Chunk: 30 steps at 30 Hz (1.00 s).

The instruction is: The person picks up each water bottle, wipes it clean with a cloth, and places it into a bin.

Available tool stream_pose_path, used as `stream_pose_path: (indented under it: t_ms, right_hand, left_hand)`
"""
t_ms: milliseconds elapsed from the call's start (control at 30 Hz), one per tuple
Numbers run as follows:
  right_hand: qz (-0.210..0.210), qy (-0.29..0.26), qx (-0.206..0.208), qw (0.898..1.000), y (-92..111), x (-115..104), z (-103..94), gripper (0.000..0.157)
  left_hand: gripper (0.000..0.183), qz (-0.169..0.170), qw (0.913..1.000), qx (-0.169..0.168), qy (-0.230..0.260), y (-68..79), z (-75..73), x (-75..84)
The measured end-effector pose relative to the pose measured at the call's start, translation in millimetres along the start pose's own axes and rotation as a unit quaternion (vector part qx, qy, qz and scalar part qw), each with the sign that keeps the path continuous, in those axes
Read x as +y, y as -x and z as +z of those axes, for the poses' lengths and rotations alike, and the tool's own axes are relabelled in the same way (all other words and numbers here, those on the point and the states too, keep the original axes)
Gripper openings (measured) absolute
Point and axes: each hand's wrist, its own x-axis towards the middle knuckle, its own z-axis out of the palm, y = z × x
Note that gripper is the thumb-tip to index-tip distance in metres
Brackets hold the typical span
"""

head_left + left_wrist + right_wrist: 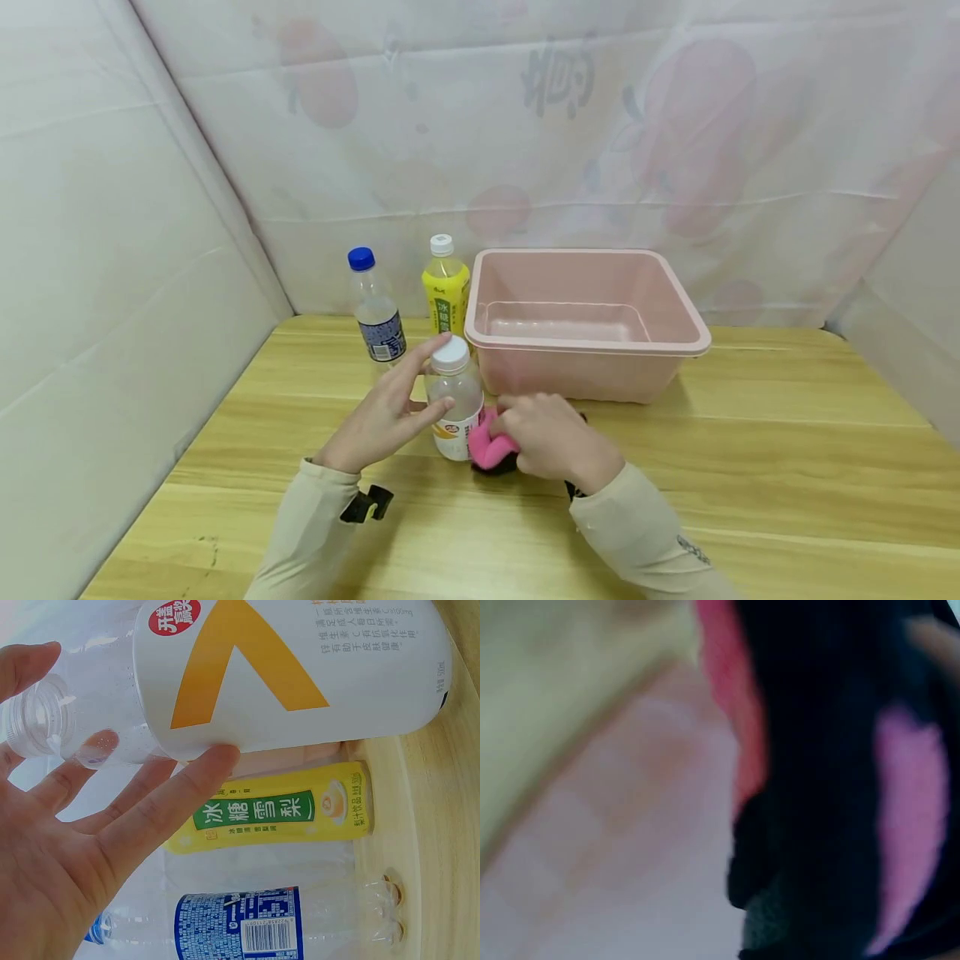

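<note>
A clear bottle with a white cap and a white-and-orange label stands upright at the middle of the table. My left hand holds it, thumb on the near side of the body and a fingertip at the cap. In the left wrist view, the fingers spread along the neck and upper label of the bottle. My right hand grips a bunched pink-and-black cloth right at the bottle's right side. The cloth fills much of the blurred right wrist view.
A pink plastic basin stands behind the right hand. Behind the held bottle are a yellow-labelled bottle with a white cap and a blue-labelled bottle with a blue cap. The wooden table meets pale curtains at the back and sides.
</note>
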Motion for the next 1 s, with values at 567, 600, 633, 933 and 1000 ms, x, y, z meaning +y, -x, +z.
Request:
stream_pose_path:
  t_ms: [567,600,633,933,1000]
  right_hand:
    - [0.021,-0.034,-0.060,0.997,2,5,-2.6,0.038]
    - [0.026,-0.037,-0.063,0.997,3,6,-5.4,0.038]
    - [0.031,-0.042,-0.066,0.996,4,7,-8.3,0.037]
    - [0.026,-0.071,-0.007,0.997,21,20,-39.4,0.044]
    - [0.008,-0.070,0.025,0.997,26,21,-45.9,0.042]
  left_hand:
    - [0.058,0.003,0.9999,-0.005,-0.012,-0.7,0.5,1.9]
    - [0.058,0.001,0.9999,-0.005,-0.013,-1.1,1.1,2.6]
    - [0.058,-0.001,0.9999,-0.005,-0.015,-1.3,1.6,3.3]
    - [0.056,0.004,0.9998,-0.003,-0.021,-2.1,2.3,3.4]
    - [0.057,0.006,0.9996,-0.002,-0.028,-1.7,2.1,3.8]
